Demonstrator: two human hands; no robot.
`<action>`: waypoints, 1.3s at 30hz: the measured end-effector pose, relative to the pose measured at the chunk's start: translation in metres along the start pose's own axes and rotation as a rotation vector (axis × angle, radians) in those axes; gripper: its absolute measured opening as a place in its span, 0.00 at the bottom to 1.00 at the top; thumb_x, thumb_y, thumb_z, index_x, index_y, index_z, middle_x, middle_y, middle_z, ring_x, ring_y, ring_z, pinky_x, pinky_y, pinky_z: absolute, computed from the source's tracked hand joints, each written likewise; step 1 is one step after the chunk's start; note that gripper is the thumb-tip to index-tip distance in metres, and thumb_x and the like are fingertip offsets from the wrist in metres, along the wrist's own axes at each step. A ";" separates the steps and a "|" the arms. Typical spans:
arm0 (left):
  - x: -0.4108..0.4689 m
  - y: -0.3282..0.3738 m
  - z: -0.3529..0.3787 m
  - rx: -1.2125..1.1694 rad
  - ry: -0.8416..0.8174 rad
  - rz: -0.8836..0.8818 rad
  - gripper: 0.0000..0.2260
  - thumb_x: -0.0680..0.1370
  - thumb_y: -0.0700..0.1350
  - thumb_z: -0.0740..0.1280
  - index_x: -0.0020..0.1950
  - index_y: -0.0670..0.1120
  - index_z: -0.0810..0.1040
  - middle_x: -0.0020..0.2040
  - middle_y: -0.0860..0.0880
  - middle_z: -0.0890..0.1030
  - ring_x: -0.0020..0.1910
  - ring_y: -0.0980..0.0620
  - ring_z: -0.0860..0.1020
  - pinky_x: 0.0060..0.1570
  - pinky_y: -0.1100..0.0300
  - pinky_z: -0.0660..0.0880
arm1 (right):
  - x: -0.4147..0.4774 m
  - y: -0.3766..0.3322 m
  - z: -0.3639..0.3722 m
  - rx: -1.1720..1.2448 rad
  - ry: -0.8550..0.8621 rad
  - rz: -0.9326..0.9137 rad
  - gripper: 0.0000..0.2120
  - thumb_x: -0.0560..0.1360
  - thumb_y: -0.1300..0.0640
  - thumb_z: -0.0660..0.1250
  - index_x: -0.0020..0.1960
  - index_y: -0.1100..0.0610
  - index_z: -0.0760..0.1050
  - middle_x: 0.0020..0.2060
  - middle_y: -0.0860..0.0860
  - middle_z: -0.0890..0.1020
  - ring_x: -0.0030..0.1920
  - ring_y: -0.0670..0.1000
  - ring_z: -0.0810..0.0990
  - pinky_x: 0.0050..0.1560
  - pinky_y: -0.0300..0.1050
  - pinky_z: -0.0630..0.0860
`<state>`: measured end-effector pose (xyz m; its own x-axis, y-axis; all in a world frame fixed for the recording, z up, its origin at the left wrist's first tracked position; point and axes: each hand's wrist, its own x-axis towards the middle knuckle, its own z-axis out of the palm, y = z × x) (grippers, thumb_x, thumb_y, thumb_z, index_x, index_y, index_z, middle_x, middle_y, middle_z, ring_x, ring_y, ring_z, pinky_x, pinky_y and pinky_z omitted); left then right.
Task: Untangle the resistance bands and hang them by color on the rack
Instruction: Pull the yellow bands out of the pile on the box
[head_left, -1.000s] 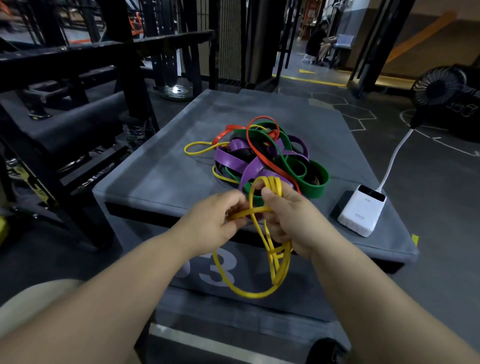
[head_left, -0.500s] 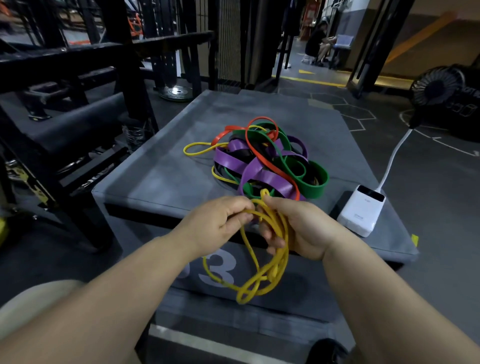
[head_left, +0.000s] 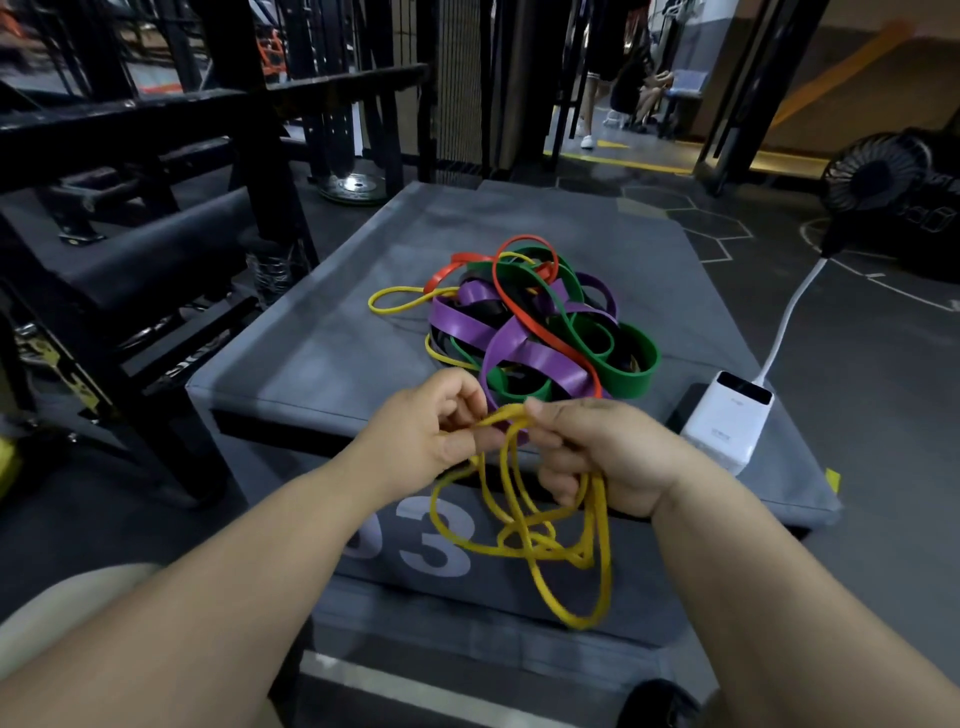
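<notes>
A thin yellow resistance band (head_left: 545, 551) hangs in tangled loops in front of the grey padded box (head_left: 322, 364). My left hand (head_left: 431, 431) pinches its top strand, and my right hand (head_left: 602, 457) grips the strands beside it; both hands are close together over the box's near edge. Behind them on the box lies a tangled pile of bands (head_left: 540, 332): purple, green, orange, and another yellow band (head_left: 400, 301) sticking out to the left.
A white power bank (head_left: 727, 426) with a white cable sits on the box's right corner. A black metal rack (head_left: 171, 114) and a padded bench stand to the left. A black fan (head_left: 878, 171) is on the floor at right. People are in the far doorway.
My hands have shifted slightly down and the yellow band's hanging loops have spread out and dropped lower, looser than one second ago. The pile on the box has not moved.
</notes>
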<state>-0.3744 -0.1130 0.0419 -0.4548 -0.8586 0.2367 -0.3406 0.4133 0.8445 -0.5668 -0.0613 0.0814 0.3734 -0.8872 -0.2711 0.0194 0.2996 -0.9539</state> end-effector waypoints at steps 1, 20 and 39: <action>0.001 -0.002 0.000 0.018 -0.007 -0.013 0.12 0.69 0.52 0.76 0.40 0.55 0.72 0.33 0.57 0.76 0.33 0.58 0.74 0.38 0.63 0.72 | -0.001 -0.002 -0.003 0.054 0.023 -0.024 0.20 0.76 0.46 0.64 0.29 0.54 0.66 0.20 0.47 0.58 0.22 0.50 0.60 0.24 0.39 0.64; -0.002 -0.027 0.005 0.217 -0.151 -0.297 0.09 0.74 0.40 0.70 0.41 0.55 0.76 0.41 0.54 0.82 0.40 0.58 0.77 0.43 0.66 0.72 | -0.011 -0.016 -0.067 0.633 -0.260 -0.278 0.16 0.76 0.46 0.67 0.35 0.55 0.72 0.22 0.47 0.72 0.19 0.42 0.59 0.17 0.33 0.63; -0.005 -0.050 0.011 0.224 -0.256 -0.562 0.09 0.80 0.38 0.62 0.43 0.49 0.77 0.40 0.50 0.82 0.35 0.56 0.78 0.33 0.68 0.71 | -0.027 -0.025 -0.064 0.758 0.136 -0.552 0.16 0.59 0.51 0.81 0.40 0.52 0.77 0.23 0.43 0.71 0.28 0.41 0.73 0.33 0.35 0.73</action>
<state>-0.3637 -0.1257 -0.0065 -0.3298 -0.8743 -0.3561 -0.7336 -0.0001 0.6796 -0.6367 -0.0674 0.1039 0.0212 -0.9906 0.1353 0.7760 -0.0690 -0.6269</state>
